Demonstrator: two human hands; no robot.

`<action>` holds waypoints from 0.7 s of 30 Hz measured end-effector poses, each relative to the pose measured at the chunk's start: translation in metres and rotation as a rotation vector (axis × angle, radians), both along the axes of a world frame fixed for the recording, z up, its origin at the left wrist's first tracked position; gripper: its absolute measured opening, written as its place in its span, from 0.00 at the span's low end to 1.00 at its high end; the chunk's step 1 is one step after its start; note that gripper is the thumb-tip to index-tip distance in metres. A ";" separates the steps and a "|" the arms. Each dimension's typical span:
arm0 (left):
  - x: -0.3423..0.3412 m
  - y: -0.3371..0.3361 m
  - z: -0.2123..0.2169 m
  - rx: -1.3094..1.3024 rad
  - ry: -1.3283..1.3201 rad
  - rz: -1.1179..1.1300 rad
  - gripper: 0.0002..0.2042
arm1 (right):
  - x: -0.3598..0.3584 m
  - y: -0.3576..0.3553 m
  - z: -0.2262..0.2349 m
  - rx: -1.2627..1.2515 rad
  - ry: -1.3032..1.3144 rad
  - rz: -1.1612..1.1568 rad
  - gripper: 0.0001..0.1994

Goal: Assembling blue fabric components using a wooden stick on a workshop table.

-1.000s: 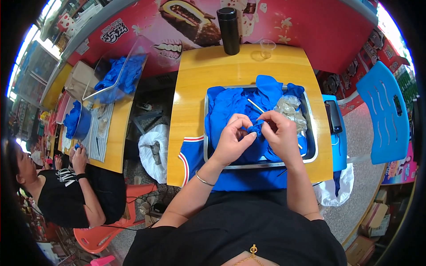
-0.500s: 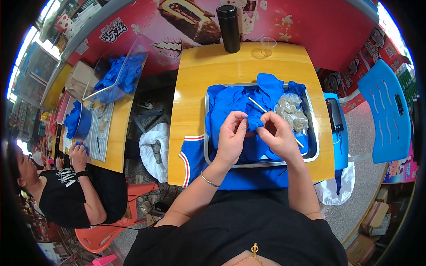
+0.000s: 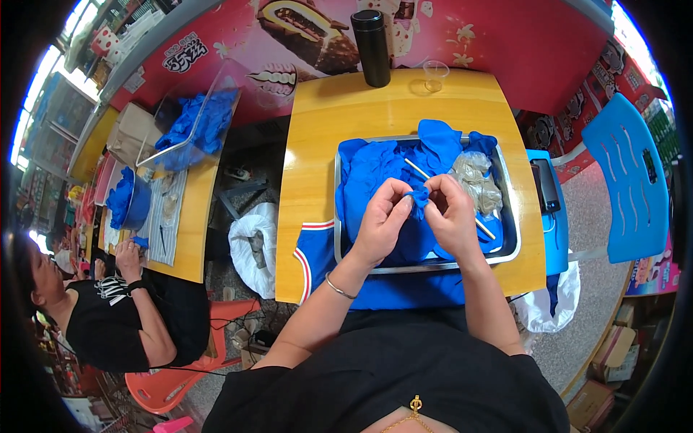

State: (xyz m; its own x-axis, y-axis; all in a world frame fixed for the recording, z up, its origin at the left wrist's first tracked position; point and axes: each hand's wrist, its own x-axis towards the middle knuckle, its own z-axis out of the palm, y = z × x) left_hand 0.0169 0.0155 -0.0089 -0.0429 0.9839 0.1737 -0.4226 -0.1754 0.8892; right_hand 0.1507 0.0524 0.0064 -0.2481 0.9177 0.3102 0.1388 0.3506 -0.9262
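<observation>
Between the fingertips of both hands is a small bunched piece of blue cloth [image 3: 418, 206]. My left hand [image 3: 382, 220] pinches its left side, and my right hand [image 3: 453, 215] pinches the right side close beside it. Both hands are over a metal tray [image 3: 514, 249] heaped with loose blue cloth pieces [image 3: 372, 169]. A thin pale stick [image 3: 416, 169] lies slantwise across the heap, its middle hidden behind my right hand. At the tray's right side sits a clear plastic bag [image 3: 476, 184] with greyish contents I cannot make out.
A black tumbler [image 3: 372, 54] and a clear plastic cup [image 3: 434, 78] stand at the table's far edge. On the right is a blue chair [image 3: 626, 195]. To the left, another person [image 3: 108, 325] works at a second table with a clear bin [image 3: 193, 133] of blue cloth.
My fingertips have drawn closer together around the blue cloth, and its shape between them has changed. The other person's hand has shifted slightly.
</observation>
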 end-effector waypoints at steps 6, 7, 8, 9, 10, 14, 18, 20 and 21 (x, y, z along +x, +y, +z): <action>-0.010 0.002 0.001 -0.061 0.138 -0.182 0.07 | 0.000 0.000 -0.004 -0.014 0.071 -0.017 0.05; -0.010 0.003 -0.001 -0.062 0.138 -0.183 0.07 | 0.001 0.000 -0.004 -0.070 0.105 0.018 0.04; -0.009 0.003 -0.002 -0.041 0.211 -0.116 0.08 | 0.001 0.000 -0.004 -0.127 0.138 0.055 0.04; -0.009 0.003 -0.002 -0.021 0.283 -0.049 0.09 | 0.002 0.000 -0.005 -0.127 0.139 0.056 0.04; -0.010 0.003 -0.002 -0.021 0.284 -0.048 0.09 | 0.004 0.001 -0.006 -0.133 0.128 0.064 0.03; -0.009 0.003 0.001 0.082 0.659 0.045 0.08 | 0.005 0.002 -0.010 -0.192 0.213 0.101 0.03; -0.006 0.006 -0.002 0.088 0.326 -0.016 0.06 | 0.004 0.002 -0.010 -0.148 0.149 0.058 0.04; -0.005 0.004 0.002 0.011 0.198 -0.089 0.06 | 0.003 0.002 -0.005 -0.015 0.070 -0.011 0.05; -0.005 0.003 0.003 -0.065 0.070 -0.159 0.06 | 0.002 0.002 -0.003 -0.015 0.070 -0.014 0.05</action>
State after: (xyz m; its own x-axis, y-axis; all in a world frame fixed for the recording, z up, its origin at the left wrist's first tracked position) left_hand 0.0117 0.0187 -0.0055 0.1244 0.9864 0.1069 -0.3769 -0.0527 0.9247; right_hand 0.1528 0.0546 0.0033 -0.2139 0.9255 0.3125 0.0784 0.3351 -0.9389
